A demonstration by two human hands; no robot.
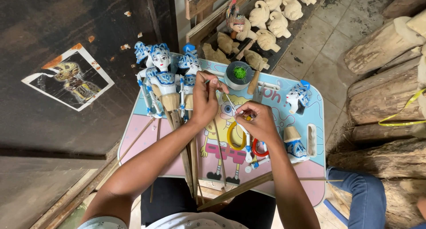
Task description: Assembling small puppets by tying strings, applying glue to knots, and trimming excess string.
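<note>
My left hand (206,98) pinches the upper end of a thin white puppet arm piece (230,105) above a small cartoon-printed table (310,167). My right hand (258,119) grips the lower part of the same piece with its fingertips. Just left of my left hand stand three blue-and-white painted wooden puppets (164,76) on sticks. Beneath my right hand lie scissors (242,144) with yellow and red handles. A loose painted puppet head (298,96) and a puppet body (293,142) rest on the table's right side.
A dark spool with green thread (238,73) sits at the table's far edge. Several unpainted carved wooden heads (270,16) fill a tray behind it. Logs (386,78) are stacked at right. A knee in jeans (366,195) shows at lower right. Thin wooden sticks (239,189) cross the table's near edge.
</note>
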